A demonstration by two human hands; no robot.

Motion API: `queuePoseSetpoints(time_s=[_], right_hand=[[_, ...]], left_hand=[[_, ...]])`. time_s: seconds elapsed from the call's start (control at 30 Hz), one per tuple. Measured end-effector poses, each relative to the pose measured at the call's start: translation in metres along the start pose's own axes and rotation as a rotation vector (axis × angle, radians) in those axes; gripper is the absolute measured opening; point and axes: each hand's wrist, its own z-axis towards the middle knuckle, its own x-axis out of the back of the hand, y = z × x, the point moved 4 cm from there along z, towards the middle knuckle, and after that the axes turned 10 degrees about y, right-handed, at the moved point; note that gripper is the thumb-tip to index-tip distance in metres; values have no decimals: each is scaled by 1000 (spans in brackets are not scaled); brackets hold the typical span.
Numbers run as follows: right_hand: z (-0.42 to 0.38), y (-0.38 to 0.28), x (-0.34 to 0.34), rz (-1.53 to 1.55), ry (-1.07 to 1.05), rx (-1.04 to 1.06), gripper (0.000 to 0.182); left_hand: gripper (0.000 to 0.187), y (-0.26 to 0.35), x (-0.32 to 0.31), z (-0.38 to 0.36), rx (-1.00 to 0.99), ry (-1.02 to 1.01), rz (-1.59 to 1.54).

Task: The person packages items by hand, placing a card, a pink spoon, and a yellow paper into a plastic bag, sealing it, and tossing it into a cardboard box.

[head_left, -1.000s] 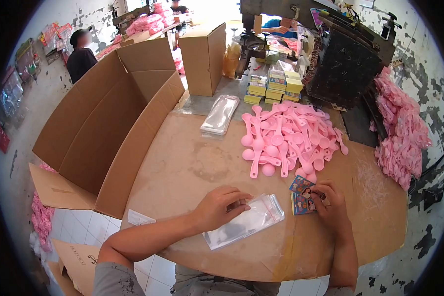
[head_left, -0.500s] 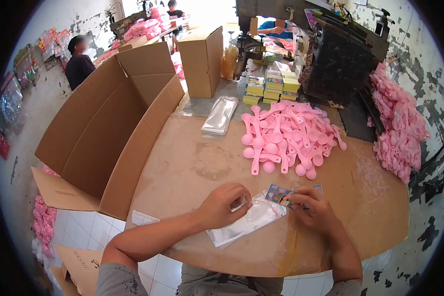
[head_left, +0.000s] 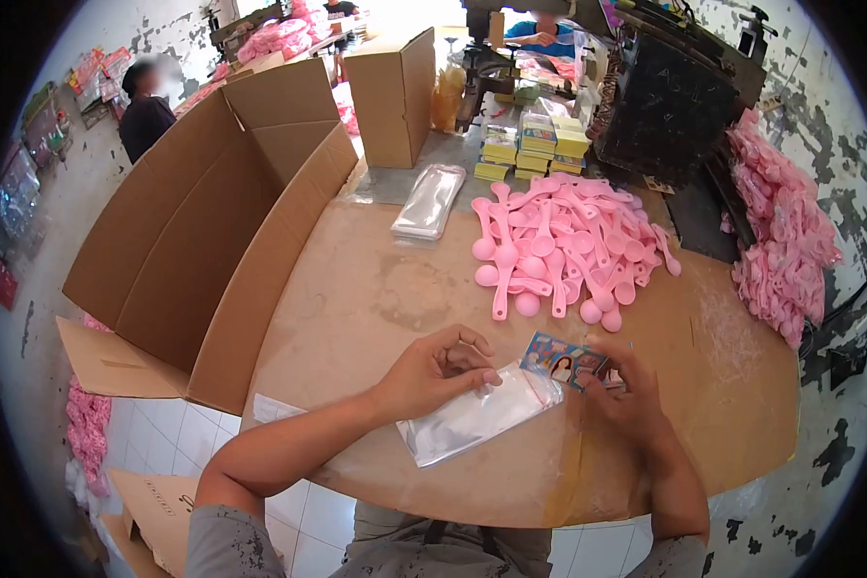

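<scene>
My right hand (head_left: 629, 393) grips a small printed card (head_left: 561, 360) with a blue patterned face, its fingers and thumb closed over the right part. The card's left end overlaps the open end of a clear plastic bag (head_left: 482, 416), which lies flat in a layered stack on the cardboard-covered table. My left hand (head_left: 438, 374) hovers at the bag's upper edge, fingers loosely bent and thumb apart, with nothing between them. Beyond both hands lies a heap of pink plastic scoops (head_left: 568, 246).
A large open carton (head_left: 202, 241) stands at the left. Farther back are another stack of clear bags (head_left: 429, 202), piles of cards (head_left: 535, 144), an upright carton (head_left: 388, 106) and a dark machine (head_left: 660, 111). Pink bagged goods (head_left: 780, 231) hang at right. Other people (head_left: 146, 116) are in the background.
My left thumb and forefinger have parted from their near-pinch over the bag. The card shows more of its face in my right hand. The whole view has shifted slightly.
</scene>
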Motion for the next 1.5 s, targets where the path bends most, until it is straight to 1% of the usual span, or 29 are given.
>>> queuePoseSetpoints(time_s=[0.1,0.2,0.3,0.4,0.5,0.6,0.7,0.8,0.9,1.0,1.07,1.17,1.2,1.3,1.4,1.5], right_hand=[[0,10,-1,251,69,-203,52],[-7,20,-8,258,12,-239,50],[1,5,-11,180,-93,-33,46],[5,-5,-12,66,-190,35,44],[6,-9,-11,53,-190,-55,40],[-2,3,-14,314,14,-290,32],[-2,9,-15,332,33,-256,34],[-1,14,-13,144,-144,-139,38],[3,1,-14,104,-151,-70,34],[1,-10,-22,296,-1,-288,27],[-3,-6,-26,277,10,-257,25],[-2,-3,-25,180,-17,-201,23],[-1,-4,-25,146,-37,-182,23],[1,-16,-28,146,-161,-68,23],[0,-42,-36,161,-385,-37,28],[0,-44,-42,27,-430,247,31]], left_hand=[[30,4,-2,-1,52,-5,84],[35,2,-3,-3,79,-9,102],[38,1,-3,-2,56,-15,122],[39,-2,-4,-3,57,-7,110],[39,0,-5,-3,56,1,125],[40,1,-7,-2,55,3,111],[42,4,-8,-2,42,-1,157],[42,6,-8,-3,11,2,184],[42,9,-10,-6,-39,6,253],[41,15,-12,-8,-135,-15,379],[39,23,-15,-11,-190,-40,460],[40,22,-16,-12,-219,-37,476],[41,22,-17,-11,-196,-40,445],[43,21,-19,-13,-137,-42,374],[41,19,-18,-14,-114,-52,348],[39,18,-19,-14,-69,-57,344]])
